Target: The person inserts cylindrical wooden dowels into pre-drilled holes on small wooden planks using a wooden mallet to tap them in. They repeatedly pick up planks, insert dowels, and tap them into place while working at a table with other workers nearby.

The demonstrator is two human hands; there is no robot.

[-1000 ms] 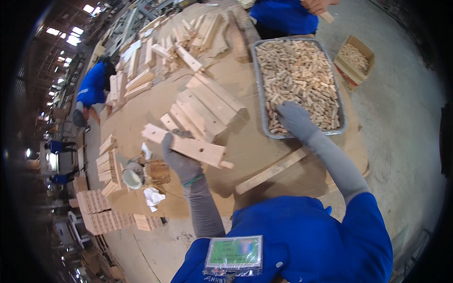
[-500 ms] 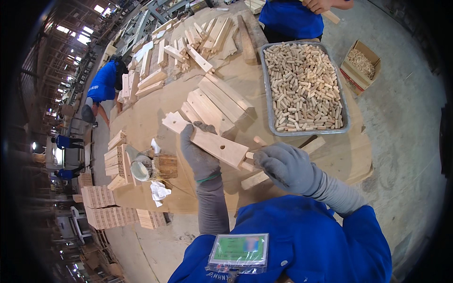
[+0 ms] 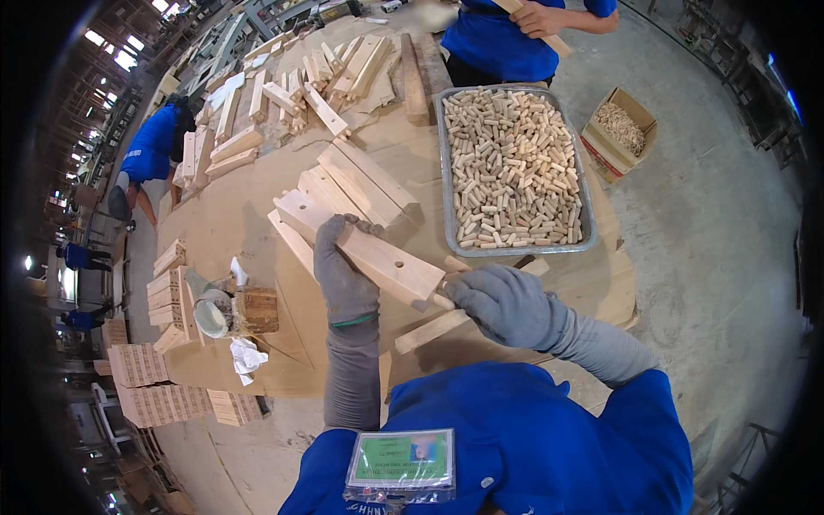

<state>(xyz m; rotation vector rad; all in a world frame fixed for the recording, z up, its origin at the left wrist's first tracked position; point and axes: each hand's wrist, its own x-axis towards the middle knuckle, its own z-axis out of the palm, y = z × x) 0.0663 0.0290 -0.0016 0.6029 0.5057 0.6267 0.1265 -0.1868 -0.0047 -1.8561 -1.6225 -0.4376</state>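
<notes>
My left hand [image 3: 345,273], in a grey glove, is wrapped round a pale wooden block [image 3: 396,264] with a round hole in its upper face. The block is held slantwise above the table, its near end toward my right. At that end my gloved right hand [image 3: 506,302] has its fingers pinched together on a wooden dowel, which they mostly cover. Below the fingertips a second dowel [image 3: 443,302] sticks out of the block's end. Just behind the right hand shows a small rounded wooden piece [image 3: 457,264]. Beneath my hands lies a wooden strip [image 3: 429,331].
A grey tray [image 3: 592,225] heaped with dowels stands at the right. Several wooden blocks [image 3: 365,184] lie beyond my left hand. Left are a glue pot [image 3: 211,314], a white rag [image 3: 246,359] and stacked blocks [image 3: 163,300]. A co-worker [image 3: 506,43] stands across the table.
The view has shifted, so the table appears farther left. My right fingers have closed in on the block's end, covering the dowel that showed there. The left hand keeps its hold.
</notes>
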